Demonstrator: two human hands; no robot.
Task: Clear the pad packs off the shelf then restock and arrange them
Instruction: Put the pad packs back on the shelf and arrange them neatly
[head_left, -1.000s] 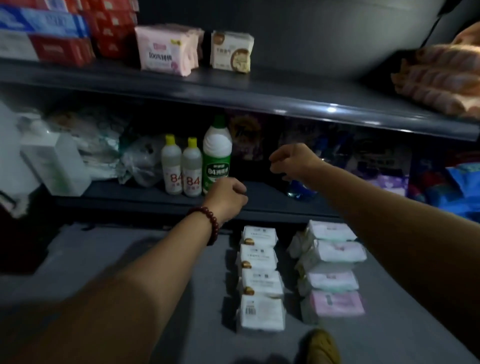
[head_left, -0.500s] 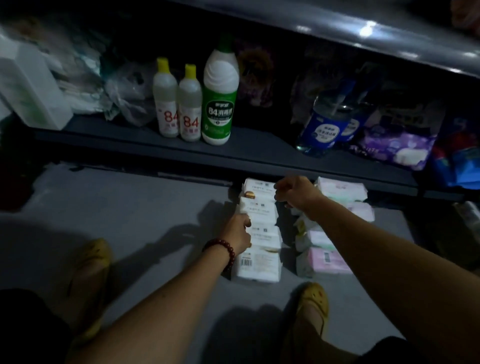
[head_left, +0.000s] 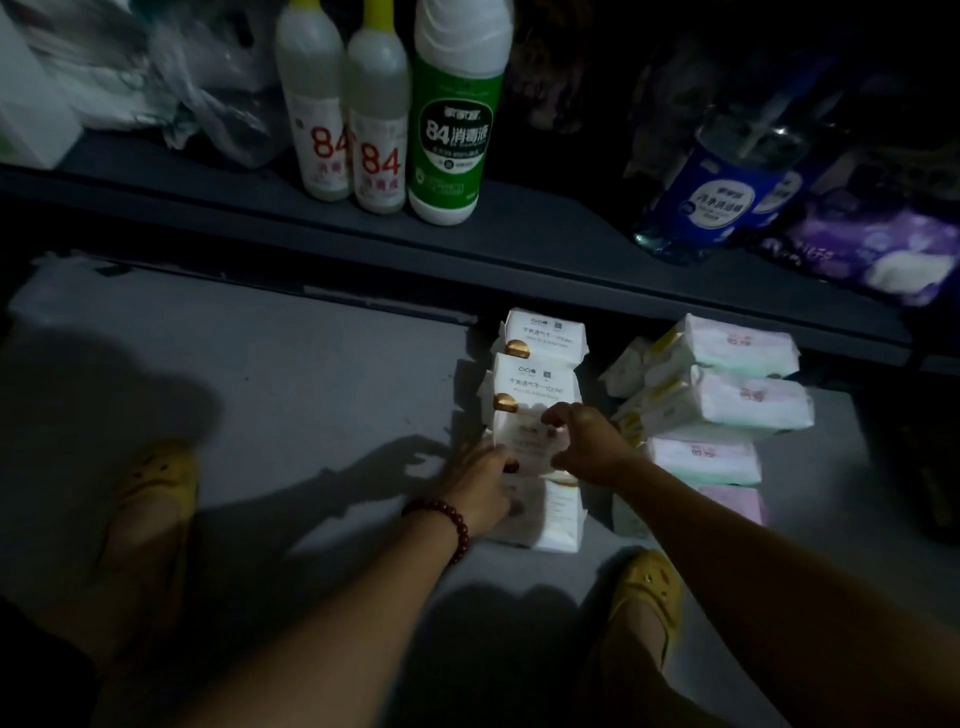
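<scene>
Two rows of pad packs lie on the grey floor below the bottom shelf (head_left: 519, 244). The left row is white packs with gold marks (head_left: 545, 338). The right row is pale pink and white packs (head_left: 727, 400). My left hand (head_left: 478, 483) and my right hand (head_left: 587, 441) both grip one white pack (head_left: 524, 447) in the middle of the left row, one hand on each side. Another white pack (head_left: 556, 519) lies under and in front of it.
On the bottom shelf stand two small white "84" bottles (head_left: 317, 130), a green-labelled bottle (head_left: 452, 135), a blue bottle (head_left: 711, 208) and a purple pack (head_left: 872, 249). Plastic bags (head_left: 208, 93) lie at the left. My yellow shoes (head_left: 150, 499) rest on the floor.
My view has dropped from the shelves to the floor. Both hands came down from shelf height to the left row and now hold a white pack.
</scene>
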